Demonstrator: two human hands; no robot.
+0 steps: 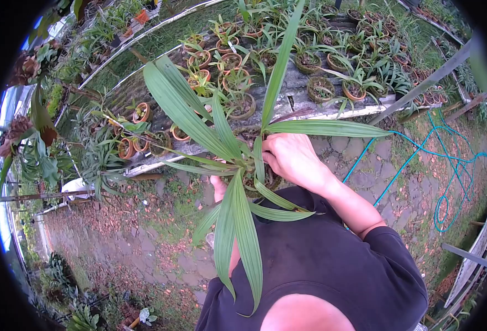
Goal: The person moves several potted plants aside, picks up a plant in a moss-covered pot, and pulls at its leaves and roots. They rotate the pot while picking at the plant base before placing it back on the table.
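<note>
A plant with long, ribbed green leaves (193,110) spreads out in front of my chest. My right hand (293,154) is at the plant's centre on the right side, its fingers bent and pressed together at the base of a leaf; what exactly they pinch is hidden. On the plant's left side, my left hand (219,187) shows only in part, below the leaves and beside the pot, with most of its fingers covered. The pot (265,185) under the leaves is mostly hidden, and some of its dark contents show between the stems.
Ahead stands a low bench (331,113) with many potted plants (355,91). A teal hose (409,151) lies looped on the stone paving (359,165) at the right. Hanging plants (39,121) are at the left. A grey pole (425,83) slants at the upper right.
</note>
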